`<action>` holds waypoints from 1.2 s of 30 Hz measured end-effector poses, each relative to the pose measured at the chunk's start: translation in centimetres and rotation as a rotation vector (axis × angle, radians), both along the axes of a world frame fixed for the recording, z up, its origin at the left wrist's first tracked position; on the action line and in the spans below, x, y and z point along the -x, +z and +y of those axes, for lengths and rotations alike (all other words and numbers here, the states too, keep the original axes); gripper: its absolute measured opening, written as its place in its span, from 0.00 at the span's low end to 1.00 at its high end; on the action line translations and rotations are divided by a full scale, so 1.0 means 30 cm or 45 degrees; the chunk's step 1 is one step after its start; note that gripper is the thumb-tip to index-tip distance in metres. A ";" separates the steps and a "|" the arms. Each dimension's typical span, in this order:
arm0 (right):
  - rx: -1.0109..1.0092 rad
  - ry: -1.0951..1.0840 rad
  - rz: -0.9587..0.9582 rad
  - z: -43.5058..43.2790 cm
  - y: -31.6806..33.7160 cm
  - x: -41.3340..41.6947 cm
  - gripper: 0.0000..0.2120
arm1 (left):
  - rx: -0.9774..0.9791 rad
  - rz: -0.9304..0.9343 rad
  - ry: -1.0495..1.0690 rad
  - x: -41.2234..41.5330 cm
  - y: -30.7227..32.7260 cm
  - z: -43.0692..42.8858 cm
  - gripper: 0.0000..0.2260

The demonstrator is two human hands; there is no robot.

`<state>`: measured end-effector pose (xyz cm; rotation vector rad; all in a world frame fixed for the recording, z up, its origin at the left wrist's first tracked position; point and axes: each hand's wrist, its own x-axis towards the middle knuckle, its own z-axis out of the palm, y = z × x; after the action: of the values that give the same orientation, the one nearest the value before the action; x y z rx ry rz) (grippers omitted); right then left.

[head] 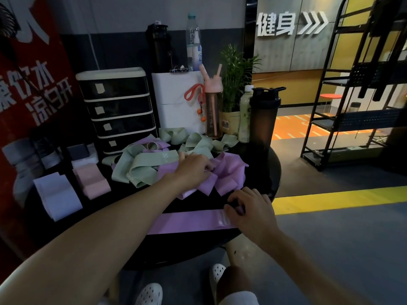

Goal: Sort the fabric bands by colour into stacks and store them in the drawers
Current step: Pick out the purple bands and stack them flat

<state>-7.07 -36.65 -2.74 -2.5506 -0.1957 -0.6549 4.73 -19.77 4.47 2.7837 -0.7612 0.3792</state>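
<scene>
Midway through the sort, my right grip (248, 208) pinches one end of a flat lilac fabric band (187, 221) laid straight along the front of the round black worktop (264, 164). My left grip (193, 170) curls its fingers into the tangled heap of lilac fabric bands (229, 172) just behind it. Sage-green fabric bands (141, 170) lie jumbled against that heap. A folded white stack (57, 194) and a folded pink stack (92, 181) sit at the left. The black plastic drawer unit (116, 108) stands closed at the back. By my reckoning the lilac stack is barely begun. Next I need to draw one band out of the tangle without dragging the greens, then lay it flat on the first.
</scene>
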 end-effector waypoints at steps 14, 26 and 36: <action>-0.625 0.229 0.148 -0.011 0.148 0.017 0.10 | 0.972 0.015 -0.205 0.167 0.216 0.216 0.12; -0.609 0.616 -0.105 0.247 0.565 -0.018 0.07 | 1.120 -0.016 -0.428 0.330 0.426 0.270 0.07; -0.975 0.538 -0.147 0.313 0.673 -0.026 0.14 | 1.386 0.280 -0.150 0.375 0.404 0.337 0.16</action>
<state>-6.30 -27.25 17.46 -1.6728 -0.4169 -0.5656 -6.51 -9.67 16.61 1.7118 -0.4466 0.3176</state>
